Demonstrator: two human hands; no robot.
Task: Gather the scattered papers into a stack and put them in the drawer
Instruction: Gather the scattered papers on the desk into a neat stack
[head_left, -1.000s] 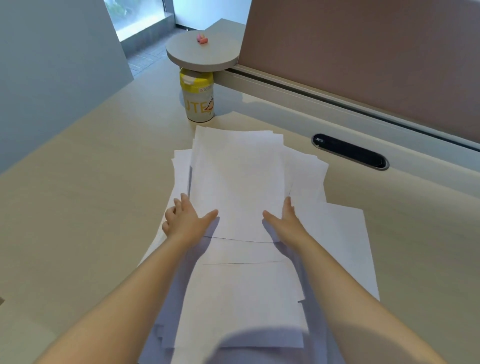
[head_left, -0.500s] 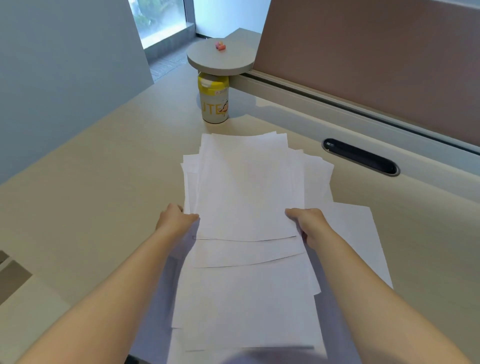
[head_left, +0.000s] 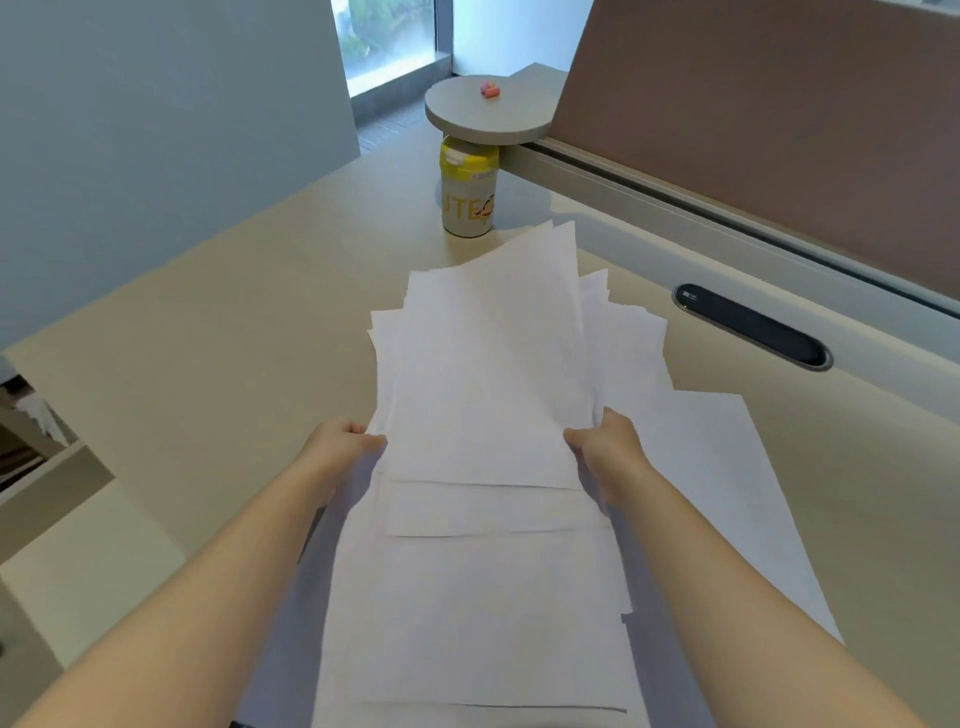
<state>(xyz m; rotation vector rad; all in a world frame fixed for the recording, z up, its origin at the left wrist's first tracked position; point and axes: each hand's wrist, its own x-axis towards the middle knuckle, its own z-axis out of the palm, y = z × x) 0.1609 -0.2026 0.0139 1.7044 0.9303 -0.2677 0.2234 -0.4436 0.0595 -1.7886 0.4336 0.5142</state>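
Left grip: the left hand (head_left: 340, 441) pinches the left edge of the papers (head_left: 483, 395), thumb on top, the other fingers curled beneath the sheets.
Right grip: the right hand (head_left: 605, 447) pinches the right edge of the same bundle, thumb on top, fingers wrapped under the edge.
Papers, position: held between both hands above the counter (head_left: 218, 338); the far ends fan upward and are uneven, so the edges are not aligned.
Papers, near part: further sheets overlap in steps toward the lower edge of the view, between the two forearms.
Loose sheet: one single sheet (head_left: 727, 467) lies flat on the counter just right of the right hand, apart from the held bundle.
Drawer: an open drawer (head_left: 31, 441) shows at the left edge of the view, well apart from the papers; its contents are not legible.
Canister: a yellow-lidded canister (head_left: 469, 192) stands upright on the counter beyond the papers, beneath a round grey shelf (head_left: 488, 117).
Shelf load: a small pink object (head_left: 490, 89) rests on the round shelf.
Cable slot: a dark oval cable slot (head_left: 750, 327) is set in the counter to the right of the papers.
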